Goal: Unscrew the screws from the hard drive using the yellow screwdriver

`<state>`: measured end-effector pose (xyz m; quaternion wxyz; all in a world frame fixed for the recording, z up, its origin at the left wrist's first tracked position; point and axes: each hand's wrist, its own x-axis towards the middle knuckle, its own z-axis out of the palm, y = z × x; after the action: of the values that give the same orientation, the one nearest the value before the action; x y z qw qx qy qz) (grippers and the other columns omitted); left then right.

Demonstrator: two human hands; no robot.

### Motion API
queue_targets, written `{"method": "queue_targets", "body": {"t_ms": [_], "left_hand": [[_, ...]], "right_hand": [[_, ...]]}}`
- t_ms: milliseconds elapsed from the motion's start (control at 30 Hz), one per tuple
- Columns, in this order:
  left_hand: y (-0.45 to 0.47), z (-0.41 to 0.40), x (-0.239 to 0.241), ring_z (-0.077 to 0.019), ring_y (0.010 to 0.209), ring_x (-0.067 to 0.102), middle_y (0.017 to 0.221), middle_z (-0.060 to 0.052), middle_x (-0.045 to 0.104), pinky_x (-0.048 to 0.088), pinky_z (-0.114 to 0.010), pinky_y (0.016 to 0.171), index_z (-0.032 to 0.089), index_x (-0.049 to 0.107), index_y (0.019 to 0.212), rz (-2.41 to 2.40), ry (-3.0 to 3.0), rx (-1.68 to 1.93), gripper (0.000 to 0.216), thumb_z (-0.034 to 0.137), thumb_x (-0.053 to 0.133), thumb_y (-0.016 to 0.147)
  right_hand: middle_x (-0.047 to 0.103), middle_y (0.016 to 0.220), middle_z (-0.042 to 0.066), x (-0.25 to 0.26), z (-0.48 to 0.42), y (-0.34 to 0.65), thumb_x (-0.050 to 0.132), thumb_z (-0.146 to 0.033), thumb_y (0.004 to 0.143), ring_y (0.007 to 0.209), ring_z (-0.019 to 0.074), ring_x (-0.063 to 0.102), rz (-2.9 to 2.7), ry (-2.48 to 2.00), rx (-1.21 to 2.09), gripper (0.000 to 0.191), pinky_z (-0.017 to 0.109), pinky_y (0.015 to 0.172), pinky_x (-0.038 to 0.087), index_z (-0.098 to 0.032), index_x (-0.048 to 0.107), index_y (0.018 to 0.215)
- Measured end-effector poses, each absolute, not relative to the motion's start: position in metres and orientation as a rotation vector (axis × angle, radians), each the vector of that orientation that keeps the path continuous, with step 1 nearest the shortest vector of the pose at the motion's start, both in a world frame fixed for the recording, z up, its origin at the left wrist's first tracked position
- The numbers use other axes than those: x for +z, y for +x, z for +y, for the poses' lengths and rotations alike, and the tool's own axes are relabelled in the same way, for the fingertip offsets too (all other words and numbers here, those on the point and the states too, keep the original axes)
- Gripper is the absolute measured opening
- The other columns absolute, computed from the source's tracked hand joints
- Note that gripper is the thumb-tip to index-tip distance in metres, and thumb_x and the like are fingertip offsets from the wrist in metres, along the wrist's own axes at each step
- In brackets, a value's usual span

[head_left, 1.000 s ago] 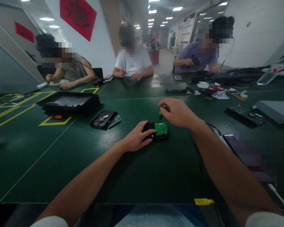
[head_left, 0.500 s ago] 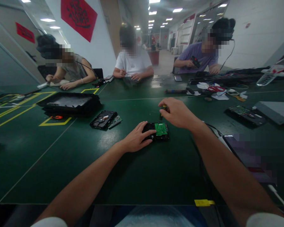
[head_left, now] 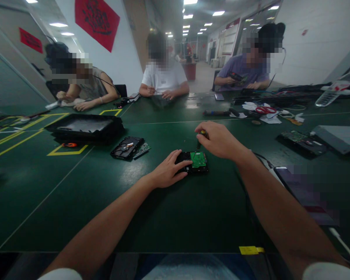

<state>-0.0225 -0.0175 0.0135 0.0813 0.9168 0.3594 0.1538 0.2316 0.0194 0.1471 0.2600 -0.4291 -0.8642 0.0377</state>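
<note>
A hard drive (head_left: 203, 168) lies on the green table in front of me, its green circuit board (head_left: 198, 158) facing up. My left hand (head_left: 171, 168) steadies the drive's left end, thumb along the near edge, fingers spread over the top and far side. Above the board, my right hand (head_left: 214, 138) is closed around a screwdriver (head_left: 198, 144) with a dark, yellow-marked handle. The screwdriver points down, its tip at the board's left part; exact contact is too small to make out.
Left of the drive lie another opened drive (head_left: 127, 147) and a loose circuit board (head_left: 142, 150). Stacked black trays (head_left: 84, 128) stand farther left. At right are another hard drive (head_left: 303, 143), a grey metal box (head_left: 338, 136) and a phone (head_left: 301, 190). Three people sit across the table.
My right hand has turned slightly around the screwdriver handle; the drive and my left hand stay put. The person at the far right has shifted a little leftward.
</note>
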Motion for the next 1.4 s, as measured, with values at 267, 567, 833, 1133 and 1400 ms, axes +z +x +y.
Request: {"method": "queue_targets", "body": {"t_ms": [267,567,833,1133,1400], "left_hand": [[-0.0229,-0.0173,0.0133,-0.0407,0.162,0.020,0.175,-0.012,0.018,0.029,-0.066,0.128,0.033,0.048,0.161,1.070,2.743,0.449,0.055,0.045,0.053,0.107],[-0.0227,-0.0177,0.0141,-0.0413,0.162,0.020,0.175,-0.012,0.019,0.028,-0.065,0.128,0.033,0.047,0.161,1.069,2.735,0.458,0.055,0.046,0.052,0.108],[-0.0232,-0.0173,0.0141,-0.0421,0.161,0.020,0.174,-0.015,0.018,0.028,-0.064,0.129,0.029,0.048,0.160,1.064,2.759,0.442,0.055,0.048,0.049,0.109],[-0.0232,-0.0160,0.0113,-0.0419,0.161,0.021,0.174,-0.015,0.018,0.028,-0.064,0.128,0.029,0.049,0.160,1.055,2.767,0.459,0.055,0.047,0.050,0.109],[-0.0227,-0.0170,0.0133,-0.0422,0.161,0.021,0.175,-0.014,0.017,0.028,-0.065,0.128,0.030,0.049,0.160,1.062,2.748,0.455,0.054,0.047,0.051,0.108]], "right_hand": [[0.072,0.105,0.012,0.1470,0.0193,0.2325,0.060,-0.019,0.093,0.097,0.0274,0.064,-2.321,-1.178,0.085,0.014,0.039,0.089,0.048,-0.019,0.068,0.104],[0.073,0.101,0.009,0.1466,0.0214,0.2338,0.060,-0.025,0.099,0.098,0.0264,0.065,-2.340,-1.125,0.121,0.011,0.039,0.090,0.048,-0.021,0.070,0.102],[0.074,0.113,0.011,0.1488,0.0198,0.2345,0.060,-0.016,0.096,0.106,0.0274,0.066,-2.335,-1.162,0.121,0.016,0.039,0.096,0.047,-0.019,0.070,0.109],[0.075,0.103,0.010,0.1512,0.0182,0.2324,0.058,-0.021,0.101,0.102,0.0269,0.065,-2.382,-1.125,0.098,0.013,0.039,0.094,0.047,-0.020,0.071,0.101],[0.074,0.113,0.013,0.1489,0.0198,0.2335,0.060,-0.016,0.096,0.107,0.0279,0.066,-2.332,-1.197,0.102,0.017,0.040,0.097,0.048,-0.017,0.072,0.108]]}}
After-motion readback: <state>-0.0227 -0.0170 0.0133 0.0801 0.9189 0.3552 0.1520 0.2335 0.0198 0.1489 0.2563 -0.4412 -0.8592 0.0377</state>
